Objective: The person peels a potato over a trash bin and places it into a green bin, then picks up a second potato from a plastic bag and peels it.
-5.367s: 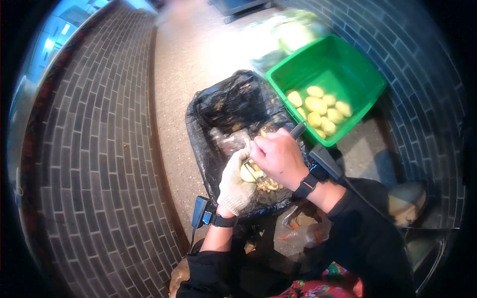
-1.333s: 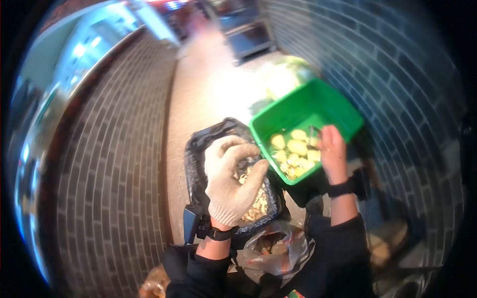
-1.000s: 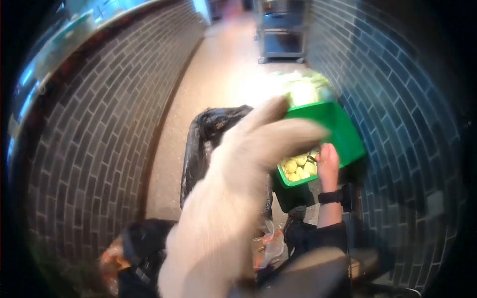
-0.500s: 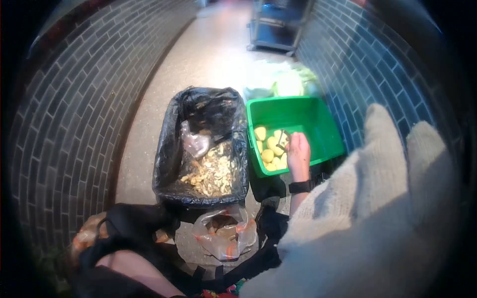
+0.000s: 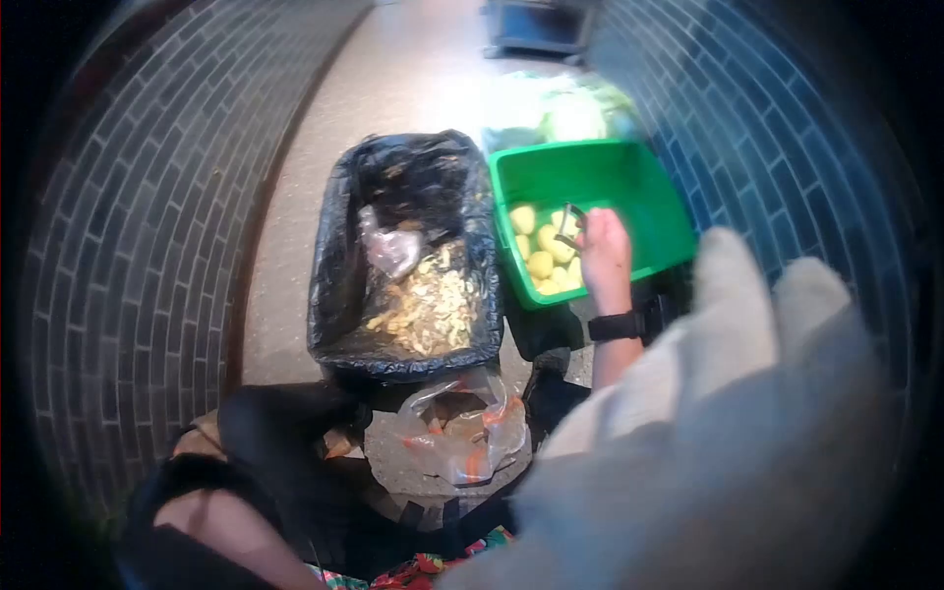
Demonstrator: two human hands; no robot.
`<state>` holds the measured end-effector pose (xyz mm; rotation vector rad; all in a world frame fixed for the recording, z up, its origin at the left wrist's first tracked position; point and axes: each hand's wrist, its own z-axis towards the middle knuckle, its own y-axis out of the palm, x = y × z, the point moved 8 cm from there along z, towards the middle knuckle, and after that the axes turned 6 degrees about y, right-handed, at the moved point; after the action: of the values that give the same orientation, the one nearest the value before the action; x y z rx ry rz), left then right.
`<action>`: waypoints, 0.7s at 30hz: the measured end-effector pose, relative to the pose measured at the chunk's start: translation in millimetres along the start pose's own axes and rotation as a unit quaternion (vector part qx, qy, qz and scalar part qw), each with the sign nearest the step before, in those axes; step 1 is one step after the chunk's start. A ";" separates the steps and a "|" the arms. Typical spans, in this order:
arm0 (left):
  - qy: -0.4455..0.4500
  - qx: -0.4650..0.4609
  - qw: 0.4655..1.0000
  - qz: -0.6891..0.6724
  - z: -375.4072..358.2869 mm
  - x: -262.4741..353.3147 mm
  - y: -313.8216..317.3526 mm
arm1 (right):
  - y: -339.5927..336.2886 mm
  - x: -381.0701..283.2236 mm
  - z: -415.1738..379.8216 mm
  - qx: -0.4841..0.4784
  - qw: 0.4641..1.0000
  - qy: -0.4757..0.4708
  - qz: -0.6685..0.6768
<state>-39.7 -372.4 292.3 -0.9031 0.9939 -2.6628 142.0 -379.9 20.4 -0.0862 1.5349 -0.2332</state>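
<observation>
My right hand [image 5: 606, 254], bare with a black watch on its wrist, is closed round a dark-handled peeler [image 5: 571, 224]. It hangs over the green bin [image 5: 678, 231], just right of several peeled yellow potatoes [image 5: 541, 264] inside. Very near the camera, a pale cloth glove covers my left hand [image 5: 733, 393]. Its fingers point up and apart, nothing shows between them, and it hides part of my right forearm.
A bin lined with a black bag [image 5: 329, 265] holds peelings [image 5: 433, 310] and a crumpled clear bag [image 5: 388, 246]. Nearer stands an open plastic bag [image 5: 462, 433]. Leafy vegetables [image 5: 575, 116] lie beyond the green bin, near a dark wheeled rack [image 5: 536, 28]. Brick walls flank both sides.
The view has tilted, so both bins sit higher in it. My gloved left hand appears slightly further left and lower. The peeler is still in my right hand over the green bin.
</observation>
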 end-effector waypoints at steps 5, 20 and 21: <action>-0.004 -0.015 1.000 0.003 -6.5 -1.8 1.9 | 5.1 -0.6 2.2 0.008 1.000 -0.009 -0.025; -0.445 -0.091 0.861 -0.229 -223.1 -81.3 32.3 | 4.0 -16.0 -6.8 0.022 0.997 -0.038 -0.069; -0.464 -0.161 0.830 -0.263 -272.0 -105.6 62.9 | 2.5 -14.3 -7.4 0.024 0.995 -0.038 -0.089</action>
<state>-119.0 -236.7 38.5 -2.5006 0.9914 -1.8531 134.6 -373.9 33.6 -0.1919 1.4462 -0.4051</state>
